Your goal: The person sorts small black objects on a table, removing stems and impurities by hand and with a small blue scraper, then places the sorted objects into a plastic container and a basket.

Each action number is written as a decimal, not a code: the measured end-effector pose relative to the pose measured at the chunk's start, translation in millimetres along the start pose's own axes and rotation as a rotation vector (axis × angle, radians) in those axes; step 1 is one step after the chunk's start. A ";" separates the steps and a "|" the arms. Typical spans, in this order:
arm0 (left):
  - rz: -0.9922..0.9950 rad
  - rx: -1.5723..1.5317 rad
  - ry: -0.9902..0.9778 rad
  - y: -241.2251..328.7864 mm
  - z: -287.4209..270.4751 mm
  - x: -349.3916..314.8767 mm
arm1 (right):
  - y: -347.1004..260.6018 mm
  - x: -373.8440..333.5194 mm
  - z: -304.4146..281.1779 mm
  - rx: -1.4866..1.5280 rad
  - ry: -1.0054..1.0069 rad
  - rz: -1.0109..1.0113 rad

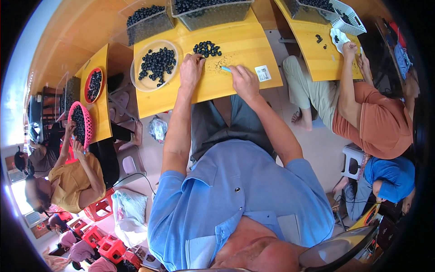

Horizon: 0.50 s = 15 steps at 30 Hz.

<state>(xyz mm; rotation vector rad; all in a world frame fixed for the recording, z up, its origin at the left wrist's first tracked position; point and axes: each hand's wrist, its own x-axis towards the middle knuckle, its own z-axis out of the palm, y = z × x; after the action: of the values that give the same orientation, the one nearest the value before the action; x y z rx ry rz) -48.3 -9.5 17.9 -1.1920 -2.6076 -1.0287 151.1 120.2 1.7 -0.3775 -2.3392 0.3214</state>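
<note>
My left hand [190, 71] is at the yellow table, its fingertips pinched around a small black round piece, mostly hidden by the fingers. In my closed right hand [245, 82] is a slim tool with a light-blue handle [225, 69], its tip pointing left toward my left hand; the tip is too small to make out. Just beyond my left hand lies a loose pile of black round pieces [207, 49]. A clear round tray [135, 75] holding many more sits to its left. Dark crumbs [223, 62] are scattered on the tabletop between my hands.
Clear bins [213, 17] full of black pieces line the table's [199, 92] far edge. A white label [263, 73] lies right of my right hand. Co-workers sit at tables on both sides, one by a pink basket [89, 122]. A plastic bag [157, 129] is on the floor.
</note>
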 end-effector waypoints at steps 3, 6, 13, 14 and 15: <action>-0.009 -0.007 0.000 2.9 -0.6 -1.8 | 0.0 -0.3 -0.7 -0.013 -0.006 0.000; -0.105 -0.214 0.036 9.6 1.3 -6.7 | -0.5 0.4 -1.2 -0.019 0.001 0.002; -0.414 -0.817 0.050 27.7 8.9 -35.7 | -2.5 1.0 -4.4 -0.036 -0.020 0.004; -0.420 -0.817 0.051 26.0 13.7 -39.3 | -3.6 1.9 -5.3 -0.034 -0.026 0.004; -0.394 -0.807 0.057 24.0 19.0 -42.7 | -4.6 2.9 -6.2 -0.030 -0.024 0.003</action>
<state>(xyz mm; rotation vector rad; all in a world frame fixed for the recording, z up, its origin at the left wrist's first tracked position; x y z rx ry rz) 1.4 -13.8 1.6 -0.6910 -2.4779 -2.2886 152.6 117.8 9.4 -0.3935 -2.3700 0.2940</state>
